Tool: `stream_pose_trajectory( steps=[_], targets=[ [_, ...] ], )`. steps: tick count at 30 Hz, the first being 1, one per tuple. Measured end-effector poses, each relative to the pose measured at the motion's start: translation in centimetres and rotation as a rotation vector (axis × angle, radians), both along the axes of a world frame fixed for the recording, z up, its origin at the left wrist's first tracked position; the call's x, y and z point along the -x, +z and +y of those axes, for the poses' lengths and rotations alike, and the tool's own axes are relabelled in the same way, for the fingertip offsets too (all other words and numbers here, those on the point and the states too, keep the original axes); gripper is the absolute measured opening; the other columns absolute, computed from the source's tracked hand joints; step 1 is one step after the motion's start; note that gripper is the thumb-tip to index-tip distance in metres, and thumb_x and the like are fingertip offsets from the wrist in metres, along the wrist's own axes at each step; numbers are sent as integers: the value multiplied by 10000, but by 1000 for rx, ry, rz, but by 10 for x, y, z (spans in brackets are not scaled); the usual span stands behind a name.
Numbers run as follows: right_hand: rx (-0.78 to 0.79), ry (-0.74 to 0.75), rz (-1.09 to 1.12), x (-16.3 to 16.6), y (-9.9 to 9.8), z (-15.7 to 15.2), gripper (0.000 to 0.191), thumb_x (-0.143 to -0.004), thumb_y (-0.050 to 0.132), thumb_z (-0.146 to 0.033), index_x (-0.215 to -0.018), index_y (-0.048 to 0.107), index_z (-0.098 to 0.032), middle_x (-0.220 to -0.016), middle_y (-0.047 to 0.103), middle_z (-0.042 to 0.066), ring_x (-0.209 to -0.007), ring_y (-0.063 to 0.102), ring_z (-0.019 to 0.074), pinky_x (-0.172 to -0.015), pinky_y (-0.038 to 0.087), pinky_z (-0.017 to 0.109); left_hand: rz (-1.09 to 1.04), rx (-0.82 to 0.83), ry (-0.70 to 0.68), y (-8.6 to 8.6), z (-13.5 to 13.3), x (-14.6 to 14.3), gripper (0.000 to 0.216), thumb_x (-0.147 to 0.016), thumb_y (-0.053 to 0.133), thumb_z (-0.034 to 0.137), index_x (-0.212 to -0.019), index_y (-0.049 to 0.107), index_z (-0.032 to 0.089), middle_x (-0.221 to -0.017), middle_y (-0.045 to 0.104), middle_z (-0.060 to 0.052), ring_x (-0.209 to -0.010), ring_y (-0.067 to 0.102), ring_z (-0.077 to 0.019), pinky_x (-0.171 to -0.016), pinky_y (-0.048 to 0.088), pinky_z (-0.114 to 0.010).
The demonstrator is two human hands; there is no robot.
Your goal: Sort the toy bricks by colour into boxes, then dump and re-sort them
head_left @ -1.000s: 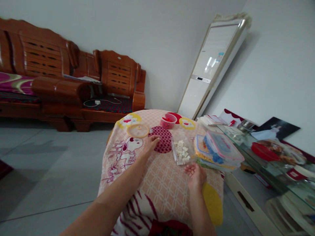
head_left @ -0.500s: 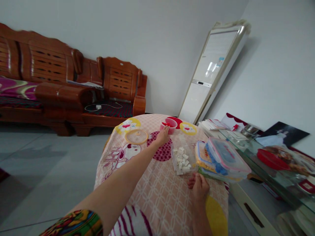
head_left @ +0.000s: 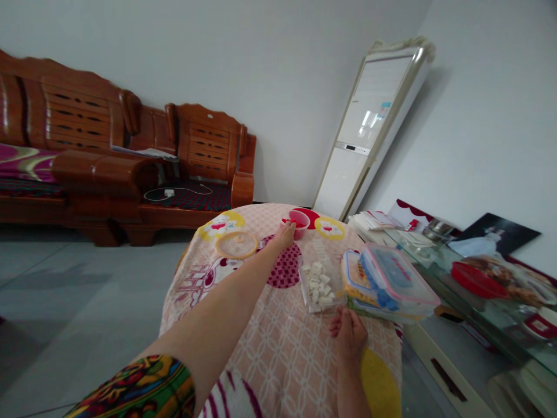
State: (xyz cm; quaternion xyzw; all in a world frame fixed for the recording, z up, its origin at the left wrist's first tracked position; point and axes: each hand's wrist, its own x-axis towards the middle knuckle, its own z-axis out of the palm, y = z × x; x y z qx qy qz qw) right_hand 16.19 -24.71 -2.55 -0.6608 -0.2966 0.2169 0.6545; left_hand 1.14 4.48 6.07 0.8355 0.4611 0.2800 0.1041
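My left hand (head_left: 286, 234) reaches across the table to the near left side of a pink bowl (head_left: 301, 218). Its fingers are pinched, and a small red piece (head_left: 285, 220) shows at their tips. More red bits are inside the bowl; the hand partly hides it. My right hand (head_left: 348, 329) rests on the cloth with its fingers curled in and nothing seen in them. Just beyond it lies a clear plastic tray (head_left: 304, 290) of white blocks (head_left: 319, 284). Left of the bowl is a round, yellow-rimmed clear lid (head_left: 237, 245).
A patterned cloth (head_left: 278, 348) covers the round table. Lidded plastic food boxes (head_left: 398, 278) stand by the right edge. A glass-topped cabinet (head_left: 439, 261) with a red dish (head_left: 476, 281) is on the right. Behind are a wooden sofa (head_left: 209, 151) and a standing air conditioner (head_left: 361, 133).
The whole view has shifted slightly. My left hand has drawn back a little from inside the bowl to its near left side, with red at its fingertips. My right hand stays put.
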Motion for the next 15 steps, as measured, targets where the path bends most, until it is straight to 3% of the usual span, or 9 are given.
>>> stream_pose_trajectory(
  steps=[8, 15],
  targets=[
    [-27, 12, -3, 3, 4, -2, 422, -808, 551, -589, -807, 629, -174, -535, 605, -25, -402, 537, 123, -388, 416, 221, -2, 32, 55, 2, -4, 5, 330, -805, 516, 50, -1110, 616, 126, -1172, 596, -179, -1062, 606, -272, -939, 470, -365],
    [-21, 3, -29, 3, 3, -1, 407, -803, 554, -572, -824, 636, -173, -533, 599, -20, -416, 537, 137, -398, 424, 233, -41, 22, 98, 3, -32, 20, 219, -845, 488, 73, -970, 659, 129, -1059, 625, -162, -991, 623, -269, -871, 461, -350]
  ],
)
